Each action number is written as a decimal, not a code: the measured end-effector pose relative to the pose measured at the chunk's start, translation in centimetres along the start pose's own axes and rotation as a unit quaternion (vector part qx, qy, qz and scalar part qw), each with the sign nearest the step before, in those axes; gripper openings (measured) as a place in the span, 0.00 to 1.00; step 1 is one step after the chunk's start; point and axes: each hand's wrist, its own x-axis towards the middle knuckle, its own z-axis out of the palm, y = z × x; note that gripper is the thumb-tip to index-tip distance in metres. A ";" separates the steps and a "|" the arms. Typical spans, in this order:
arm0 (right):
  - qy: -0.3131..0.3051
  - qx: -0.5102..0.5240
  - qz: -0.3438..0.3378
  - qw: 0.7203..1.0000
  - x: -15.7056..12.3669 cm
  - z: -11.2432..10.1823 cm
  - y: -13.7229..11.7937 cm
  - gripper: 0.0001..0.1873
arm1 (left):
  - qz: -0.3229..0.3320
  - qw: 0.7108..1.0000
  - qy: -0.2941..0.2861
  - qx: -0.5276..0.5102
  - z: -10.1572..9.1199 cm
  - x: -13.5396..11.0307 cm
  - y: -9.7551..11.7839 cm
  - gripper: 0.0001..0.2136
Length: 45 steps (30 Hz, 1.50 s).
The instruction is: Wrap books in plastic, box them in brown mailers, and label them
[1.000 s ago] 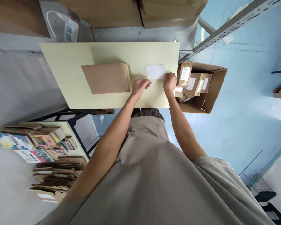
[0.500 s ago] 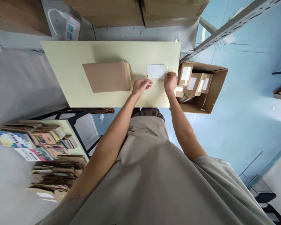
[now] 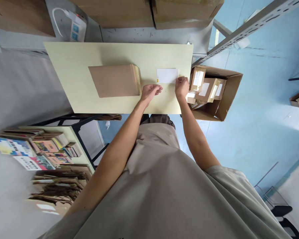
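Note:
A white paper label (image 3: 167, 75) with a small yellow-orange mark at its lower left corner lies on the pale yellow tabletop (image 3: 72, 54). The fingers of my right hand (image 3: 181, 87) are closed in a pinch on the label's lower right corner. Just below the label's left end is my left hand (image 3: 150, 92), palm turned inward, its fingers stretched out and holding nothing. To the left of that hand rests a brown cardboard box (image 3: 114, 81), with tape along its right end.
Right of the table stands an open carton (image 3: 229, 94) holding several small labelled boxes. Behind are large cartons (image 3: 186, 13) and a power strip (image 3: 77, 30). A metal upright (image 3: 244, 31) rises at the back right. Books and flattened cardboard (image 3: 59, 186) stack at lower left.

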 end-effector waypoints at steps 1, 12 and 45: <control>0.002 0.005 -0.006 1.000 -0.1 -0.1 -0.1 0.31 | -0.002 1.000 0.001 0.000 0.0 0.0 0.0 0.05; -0.012 -0.006 0.021 1.000 -0.4 -1.2 -1.2 0.30 | -0.003 1.000 -0.003 -0.003 -0.1 0.3 -0.6 0.08; -0.022 0.059 0.012 0.998 -0.4 -1.3 -0.8 0.31 | -0.018 1.000 -0.009 -0.001 -0.1 0.6 0.0 0.07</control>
